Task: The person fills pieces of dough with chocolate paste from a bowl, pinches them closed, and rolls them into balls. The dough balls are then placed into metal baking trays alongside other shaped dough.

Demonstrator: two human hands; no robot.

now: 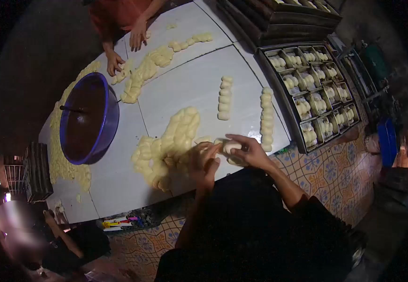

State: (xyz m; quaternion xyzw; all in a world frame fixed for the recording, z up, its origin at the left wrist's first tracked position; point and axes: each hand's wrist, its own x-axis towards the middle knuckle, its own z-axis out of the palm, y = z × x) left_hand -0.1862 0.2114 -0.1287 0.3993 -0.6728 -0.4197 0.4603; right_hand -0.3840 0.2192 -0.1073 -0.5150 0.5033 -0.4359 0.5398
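Observation:
A smooth pale dough ball (232, 147) sits in the curled fingers and thumb of my right hand (253, 152), near the table's front edge. My left hand (205, 165) is just left of it, fingers stretched out and apart, with its fingertips close to the ball; whether they touch cannot be made out. More dough lies partly hidden under and beside both hands. To the left spreads a large heap of dough pieces (180, 129). Two rows of joined dough balls, a shorter row (224, 98) and a longer row (266, 117), lie beyond my right hand.
A purple basin (112, 123) of brown liquid stands at the left of the white table (119, 188). Metal baking tins (309, 94) filled with dough stand at right, below stacked trays (284, 21). Across the table, a co-worker's hands (138, 35) touch dough. Another person is at lower left.

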